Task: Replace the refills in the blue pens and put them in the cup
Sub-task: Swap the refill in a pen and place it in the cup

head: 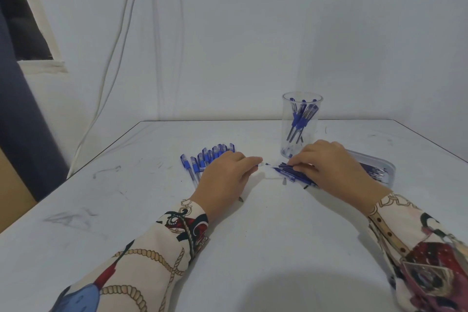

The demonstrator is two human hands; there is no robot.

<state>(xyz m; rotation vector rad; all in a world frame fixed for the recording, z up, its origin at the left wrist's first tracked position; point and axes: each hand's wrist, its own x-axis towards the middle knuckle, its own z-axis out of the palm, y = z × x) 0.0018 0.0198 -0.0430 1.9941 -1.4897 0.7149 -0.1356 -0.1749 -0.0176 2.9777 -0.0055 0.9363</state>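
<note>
A clear pen part is pinched at its end by the left hand (225,177), while the right hand (326,162) is curled over a heap of refills (293,175) on the table (253,248); one refill should be picked out slowly and lined up straight. The cup (301,121), already holding some pens, is set just behind the right hand and could be knocked. More blue pens (202,162) are laid beside the left hand, and a tray (379,167) is kept at the right

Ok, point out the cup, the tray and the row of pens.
cup (287,119), head view, bare left wall
tray (388,166), head view, right rim
row of pens (196,167), head view, a blue grip
</note>
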